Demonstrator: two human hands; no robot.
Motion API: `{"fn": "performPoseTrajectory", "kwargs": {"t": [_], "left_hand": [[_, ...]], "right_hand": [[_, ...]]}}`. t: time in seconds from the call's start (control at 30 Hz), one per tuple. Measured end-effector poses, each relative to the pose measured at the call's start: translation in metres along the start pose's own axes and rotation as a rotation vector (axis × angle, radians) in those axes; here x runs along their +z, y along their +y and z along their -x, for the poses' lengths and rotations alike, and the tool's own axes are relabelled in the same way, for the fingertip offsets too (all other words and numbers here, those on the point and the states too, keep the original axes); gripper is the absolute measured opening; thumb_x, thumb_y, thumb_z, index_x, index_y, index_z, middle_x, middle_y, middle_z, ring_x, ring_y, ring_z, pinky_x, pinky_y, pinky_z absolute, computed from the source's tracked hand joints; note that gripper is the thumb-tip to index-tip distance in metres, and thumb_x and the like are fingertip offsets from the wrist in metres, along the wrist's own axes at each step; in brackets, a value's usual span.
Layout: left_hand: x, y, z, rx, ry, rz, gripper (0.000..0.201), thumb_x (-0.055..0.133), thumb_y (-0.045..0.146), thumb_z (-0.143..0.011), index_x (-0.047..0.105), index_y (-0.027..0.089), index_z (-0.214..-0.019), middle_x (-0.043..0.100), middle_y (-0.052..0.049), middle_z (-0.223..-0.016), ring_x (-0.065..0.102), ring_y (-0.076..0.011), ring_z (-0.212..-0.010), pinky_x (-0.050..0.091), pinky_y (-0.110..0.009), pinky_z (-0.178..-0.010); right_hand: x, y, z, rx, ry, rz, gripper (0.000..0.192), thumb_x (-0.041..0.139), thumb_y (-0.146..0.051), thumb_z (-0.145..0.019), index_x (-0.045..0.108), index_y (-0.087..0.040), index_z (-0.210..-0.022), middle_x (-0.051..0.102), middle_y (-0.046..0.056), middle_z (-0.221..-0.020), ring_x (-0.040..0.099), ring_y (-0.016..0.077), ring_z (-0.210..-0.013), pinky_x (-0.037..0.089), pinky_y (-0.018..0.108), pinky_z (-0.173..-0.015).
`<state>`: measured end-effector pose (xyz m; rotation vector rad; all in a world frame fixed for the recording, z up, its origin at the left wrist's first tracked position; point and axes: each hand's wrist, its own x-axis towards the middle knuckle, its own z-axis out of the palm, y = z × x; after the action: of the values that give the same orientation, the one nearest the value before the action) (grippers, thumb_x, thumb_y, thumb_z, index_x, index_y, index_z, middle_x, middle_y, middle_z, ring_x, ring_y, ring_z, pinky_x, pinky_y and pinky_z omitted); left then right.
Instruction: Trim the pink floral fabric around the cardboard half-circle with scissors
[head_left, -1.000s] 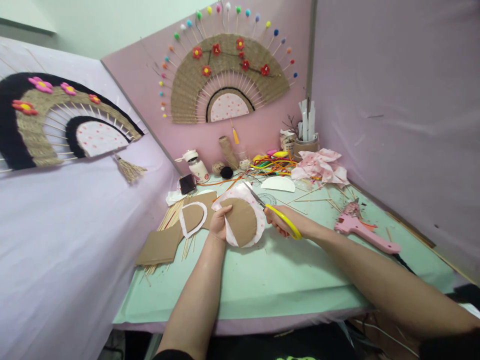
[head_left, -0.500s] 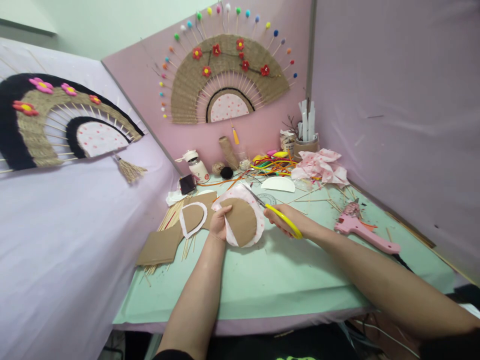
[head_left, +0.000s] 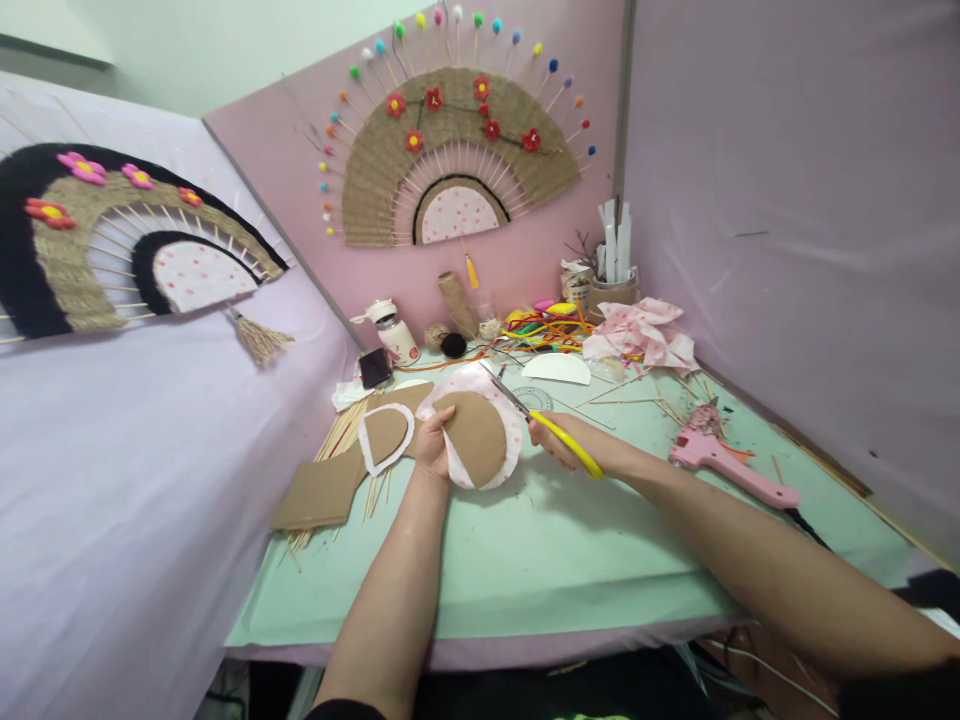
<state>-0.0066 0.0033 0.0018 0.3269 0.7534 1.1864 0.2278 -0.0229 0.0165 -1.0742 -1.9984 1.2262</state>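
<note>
My left hand (head_left: 433,446) is closed on the left side of a rounded cardboard piece (head_left: 476,435), thumb on top. Under the cardboard lies pink-dotted white fabric (head_left: 512,450), showing as a border round its curved edge. My right hand (head_left: 559,445) grips yellow-handled scissors (head_left: 566,436), whose blades point up and left beside the fabric's upper right edge. Whether the blades touch the fabric I cannot tell. Left of my left hand, a smaller half-round cardboard piece with a white fabric border (head_left: 387,440) rests on the table.
A pink glue gun (head_left: 727,465) lies at the right of the green table (head_left: 570,570). Cardboard sheets (head_left: 319,492) and thin sticks are at the left. Crumpled dotted fabric (head_left: 645,335), a white bottle (head_left: 396,333) and a twine roll (head_left: 456,305) stand along the back. Decorated fans (head_left: 457,130) hang on the walls.
My left hand and the fabric-backed cardboard have shifted slightly left, away from the scissors. The scissors and my right hand are nearly where they were.
</note>
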Motion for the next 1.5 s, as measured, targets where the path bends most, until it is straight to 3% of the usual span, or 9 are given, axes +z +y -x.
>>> {"fn": "performPoseTrajectory", "kwargs": {"t": [0.27,0.53,1.03,1.5], "left_hand": [[-0.0027,0.0002,-0.0013,0.000,-0.016,-0.017,0.024,0.048,0.017,-0.075,0.066,0.009,-0.088,0.074,-0.013,-0.077,0.066,-0.0311,-0.100,0.045,-0.048,-0.097],[-0.0071,0.0014,-0.0039,-0.009,-0.046,-0.028,0.025,0.052,0.018,-0.073,0.067,0.009,-0.091,0.074,-0.014,-0.084,0.065,-0.0323,-0.101,0.046,-0.048,-0.095],[-0.0016,0.0004,-0.0010,0.006,-0.008,-0.023,0.021,0.050,0.017,-0.074,0.067,0.009,-0.085,0.073,-0.013,-0.074,0.066,-0.0319,-0.100,0.046,-0.048,-0.096],[-0.0063,-0.0001,-0.0034,-0.007,-0.080,-0.035,0.026,0.057,0.017,-0.070,0.067,0.009,-0.092,0.073,-0.015,-0.089,0.063,-0.0336,-0.105,0.045,-0.049,-0.097]], "right_hand": [[-0.0003,-0.0001,0.0001,0.159,0.013,-0.023,0.041,0.047,-0.058,-0.081,0.049,-0.018,-0.074,0.044,-0.005,-0.051,0.042,0.0091,-0.038,0.038,0.022,-0.037],[-0.0007,-0.0027,-0.0015,0.242,0.028,-0.033,0.040,0.051,-0.057,-0.078,0.048,-0.018,-0.069,0.042,-0.005,-0.046,0.041,0.0090,-0.033,0.032,0.020,-0.032],[-0.0014,-0.0008,-0.0018,0.232,0.033,-0.038,0.038,0.054,-0.055,-0.077,0.049,-0.019,-0.066,0.042,-0.005,-0.046,0.041,0.0091,-0.033,0.033,0.021,-0.032],[0.0005,0.0018,-0.0018,0.196,0.025,-0.050,0.038,0.052,-0.055,-0.078,0.048,-0.019,-0.068,0.039,-0.006,-0.045,0.040,0.0089,-0.034,0.032,0.020,-0.032]]}}
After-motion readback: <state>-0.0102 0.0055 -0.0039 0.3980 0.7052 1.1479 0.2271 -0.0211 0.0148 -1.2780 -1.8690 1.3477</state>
